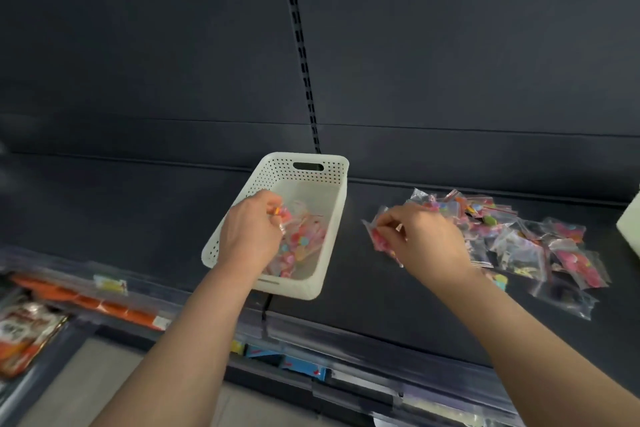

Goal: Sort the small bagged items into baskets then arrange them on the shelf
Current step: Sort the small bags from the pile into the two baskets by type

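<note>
Sorting is partly done: one bag [281, 216] pinched by the left grip [251, 236] over the basket [342, 204], another bag [376, 240] clamped in the right grip [424, 239], a big pile [526, 243] left unsorted

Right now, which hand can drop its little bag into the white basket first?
The left hand: it pinches a colourful bag right over the white basket. The right hand pinches a pink bag beside the pile, outside the basket.

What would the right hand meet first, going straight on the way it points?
The white basket, probably its right wall; bare shelf lies between. The right hand pinches a small bag; depth unclear.
</note>
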### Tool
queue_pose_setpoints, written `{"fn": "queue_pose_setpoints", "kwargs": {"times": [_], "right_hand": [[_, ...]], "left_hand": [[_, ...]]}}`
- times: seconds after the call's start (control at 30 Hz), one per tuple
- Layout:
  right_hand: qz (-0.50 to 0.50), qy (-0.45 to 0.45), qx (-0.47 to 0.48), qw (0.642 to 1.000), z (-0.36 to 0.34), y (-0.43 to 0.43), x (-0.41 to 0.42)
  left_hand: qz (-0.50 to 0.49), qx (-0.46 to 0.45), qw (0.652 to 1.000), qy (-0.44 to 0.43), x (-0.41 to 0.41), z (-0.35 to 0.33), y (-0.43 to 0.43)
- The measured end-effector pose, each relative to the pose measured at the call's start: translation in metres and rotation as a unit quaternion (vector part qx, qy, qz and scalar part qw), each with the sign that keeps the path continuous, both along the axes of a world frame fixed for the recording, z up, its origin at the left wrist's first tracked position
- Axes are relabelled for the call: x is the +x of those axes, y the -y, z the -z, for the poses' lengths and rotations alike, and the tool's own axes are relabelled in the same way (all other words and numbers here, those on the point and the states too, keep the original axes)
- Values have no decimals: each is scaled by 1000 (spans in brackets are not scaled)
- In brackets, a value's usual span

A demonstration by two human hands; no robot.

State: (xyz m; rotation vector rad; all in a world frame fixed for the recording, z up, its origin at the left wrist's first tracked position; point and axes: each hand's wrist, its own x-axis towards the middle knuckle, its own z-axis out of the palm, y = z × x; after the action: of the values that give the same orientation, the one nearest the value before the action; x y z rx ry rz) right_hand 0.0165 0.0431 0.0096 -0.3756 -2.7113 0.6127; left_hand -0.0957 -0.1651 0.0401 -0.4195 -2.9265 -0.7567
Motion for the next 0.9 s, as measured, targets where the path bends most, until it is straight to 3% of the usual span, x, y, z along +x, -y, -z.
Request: {"fn": "queue_pose_setpoints", "kwargs": {"times": [0.2,0.37,0.53,0.7,0.9], "right_hand": [[-67,-27,-33,997,-18,49,-69],[-92,59,-13,994,-12,71,-99],[-20,15,3,1000,-6,38,-73],[90,30,4,996,5,-20,-19],[193,59,-10,979,14,-69,45]], "left_hand": [[1,4,1000,23,-5,5,37],[35,8,999,24,-8,1,40],[86,10,996,20,-5,2,11],[166,51,985,21,10,1,-52],[271,0,959,79,39,19,-120]]}}
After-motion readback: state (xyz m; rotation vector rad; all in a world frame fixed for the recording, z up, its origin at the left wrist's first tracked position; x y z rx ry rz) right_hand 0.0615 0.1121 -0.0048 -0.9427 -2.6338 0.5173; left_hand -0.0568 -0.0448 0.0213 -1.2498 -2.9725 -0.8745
